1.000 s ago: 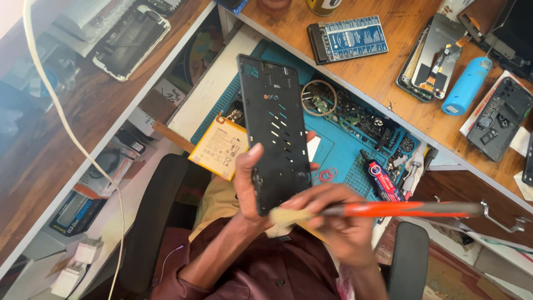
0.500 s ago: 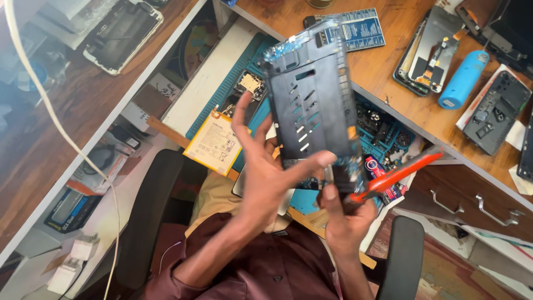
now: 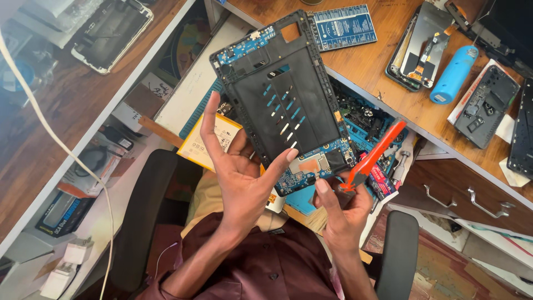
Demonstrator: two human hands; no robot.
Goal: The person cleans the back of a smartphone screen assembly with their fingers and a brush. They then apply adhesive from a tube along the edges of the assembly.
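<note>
I hold up an opened tablet (image 3: pixel 288 100), a black inner frame with blue circuit boards at its top and bottom ends. My left hand (image 3: pixel 239 178) grips it from below, palm toward me, one finger up along its left edge. My right hand (image 3: pixel 341 208) is shut on an orange-handled tool (image 3: pixel 377 153) that slants up to the right. One finger of that hand touches the tablet's lower right corner.
Below lie a blue work mat (image 3: pixel 366 119) with small parts and a yellow flat battery (image 3: pixel 214 141). The wooden desk (image 3: pixel 383 66) carries a blue cylinder (image 3: pixel 454 75), opened phones (image 3: pixel 419 47) and a blue card (image 3: pixel 344 25). A white cable (image 3: pixel 50 139) hangs at the left.
The tablet has come up closer to me and looks larger. The orange tool swung from level to slanting up right, and my right hand moved to the tablet's lower corner.
</note>
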